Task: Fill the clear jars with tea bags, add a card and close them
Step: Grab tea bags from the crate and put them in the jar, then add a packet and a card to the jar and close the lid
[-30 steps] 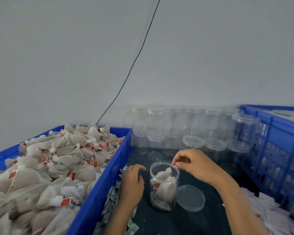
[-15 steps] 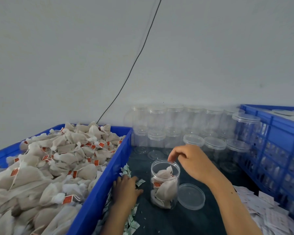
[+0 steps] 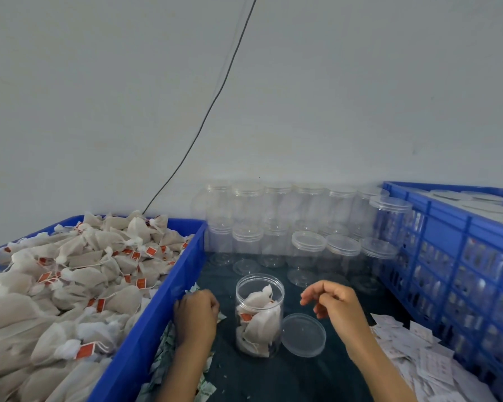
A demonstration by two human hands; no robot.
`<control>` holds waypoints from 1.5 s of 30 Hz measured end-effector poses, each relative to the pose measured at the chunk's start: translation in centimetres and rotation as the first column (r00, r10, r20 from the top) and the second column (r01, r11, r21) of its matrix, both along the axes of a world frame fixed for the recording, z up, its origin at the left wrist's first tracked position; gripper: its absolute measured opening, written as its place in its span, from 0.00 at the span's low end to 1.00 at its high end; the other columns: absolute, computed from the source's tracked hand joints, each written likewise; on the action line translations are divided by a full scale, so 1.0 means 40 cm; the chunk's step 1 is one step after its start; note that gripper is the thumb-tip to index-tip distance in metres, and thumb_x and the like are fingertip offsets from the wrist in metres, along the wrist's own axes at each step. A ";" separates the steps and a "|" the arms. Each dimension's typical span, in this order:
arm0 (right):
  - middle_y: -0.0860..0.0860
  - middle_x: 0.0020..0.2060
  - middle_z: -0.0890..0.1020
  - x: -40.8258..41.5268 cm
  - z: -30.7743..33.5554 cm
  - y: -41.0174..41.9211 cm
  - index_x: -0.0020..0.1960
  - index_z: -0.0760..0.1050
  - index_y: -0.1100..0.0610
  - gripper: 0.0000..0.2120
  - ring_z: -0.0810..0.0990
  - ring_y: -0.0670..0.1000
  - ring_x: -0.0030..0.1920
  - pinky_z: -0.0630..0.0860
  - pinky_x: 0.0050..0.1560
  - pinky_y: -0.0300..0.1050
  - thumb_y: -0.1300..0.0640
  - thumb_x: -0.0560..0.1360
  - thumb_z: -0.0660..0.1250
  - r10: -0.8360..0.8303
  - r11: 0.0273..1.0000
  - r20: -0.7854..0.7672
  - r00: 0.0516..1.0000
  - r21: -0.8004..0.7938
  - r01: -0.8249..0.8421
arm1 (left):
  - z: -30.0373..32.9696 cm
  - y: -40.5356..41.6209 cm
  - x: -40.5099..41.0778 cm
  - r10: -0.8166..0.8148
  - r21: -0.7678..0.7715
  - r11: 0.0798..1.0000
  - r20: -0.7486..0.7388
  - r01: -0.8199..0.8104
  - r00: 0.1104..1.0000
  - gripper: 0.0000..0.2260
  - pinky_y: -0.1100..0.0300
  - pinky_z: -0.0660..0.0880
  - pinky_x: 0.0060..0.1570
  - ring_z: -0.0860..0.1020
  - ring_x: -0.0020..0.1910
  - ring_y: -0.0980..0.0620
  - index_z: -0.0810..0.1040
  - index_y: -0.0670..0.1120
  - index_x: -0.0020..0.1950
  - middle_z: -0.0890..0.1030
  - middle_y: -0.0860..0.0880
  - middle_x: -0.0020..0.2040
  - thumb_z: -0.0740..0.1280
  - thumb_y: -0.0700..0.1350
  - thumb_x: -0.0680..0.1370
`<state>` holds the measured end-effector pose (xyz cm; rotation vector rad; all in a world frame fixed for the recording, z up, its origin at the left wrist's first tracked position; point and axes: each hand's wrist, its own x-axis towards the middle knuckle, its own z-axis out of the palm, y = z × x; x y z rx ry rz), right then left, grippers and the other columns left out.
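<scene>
Jar point(image 3: 259, 314) between hands — left point(image 3: 196, 311), right point(image 3: 336, 307), seemingly untouched

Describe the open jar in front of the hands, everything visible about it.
The open jar is a clear, plastic-looking cylinder standing upright on the dark table top, lidless. White tea bags with orange tags fill most of it. Its clear round lid lies flat against its base on the right. The left hand and right hand flank it, neither touching.

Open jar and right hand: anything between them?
Nothing in the head view: only bare dark tabletop separates the open jar from the right hand; the loose lid lies nearer, below that gap.
</scene>
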<state>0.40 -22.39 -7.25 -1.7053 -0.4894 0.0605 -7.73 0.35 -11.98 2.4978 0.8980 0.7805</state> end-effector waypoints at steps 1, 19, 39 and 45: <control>0.53 0.33 0.84 0.001 -0.012 0.002 0.37 0.80 0.62 0.21 0.73 0.46 0.29 0.72 0.31 0.36 0.76 0.72 0.52 0.001 1.000 -0.021 1.000 0.004 -0.001 | 0.010 0.001 0.000 0.000 0.015 1.000 0.047 -0.001 0.999 0.05 0.62 0.76 0.48 0.77 0.42 0.58 0.76 0.53 0.43 0.79 0.56 0.42 0.68 0.45 0.78; 0.53 0.32 0.84 0.009 -0.080 -0.008 0.38 0.80 0.63 0.19 0.73 0.47 0.30 0.70 0.31 0.36 0.76 0.73 0.53 0.004 1.000 -0.183 0.983 0.012 -0.002 | 0.044 -0.027 -0.018 -0.007 0.070 0.997 0.246 -0.010 0.969 0.04 0.60 0.71 0.38 0.75 0.42 0.54 0.80 0.48 0.46 0.80 0.51 0.48 0.73 0.44 0.73; 0.53 0.68 0.69 0.078 -0.147 -0.110 0.71 0.61 0.53 0.25 0.67 0.56 0.67 0.66 0.63 0.52 0.46 0.78 0.63 -0.285 0.368 0.435 0.854 -0.773 0.517 | 0.052 -0.123 0.005 -0.390 -0.426 0.591 0.593 0.686 0.704 0.40 0.69 0.74 0.50 0.74 0.60 0.53 0.54 0.50 0.74 0.68 0.48 0.65 0.73 0.34 0.71; 0.54 0.66 0.71 0.107 -0.173 -0.136 0.69 0.65 0.56 0.25 0.70 0.55 0.65 0.67 0.62 0.47 0.42 0.78 0.61 -0.340 0.320 0.370 0.864 -0.819 0.477 | -0.005 -0.136 0.015 -0.423 -0.414 0.585 0.578 0.697 0.698 0.55 0.73 0.73 0.52 0.75 0.57 0.66 0.49 0.56 0.74 0.73 0.52 0.61 0.81 0.40 0.58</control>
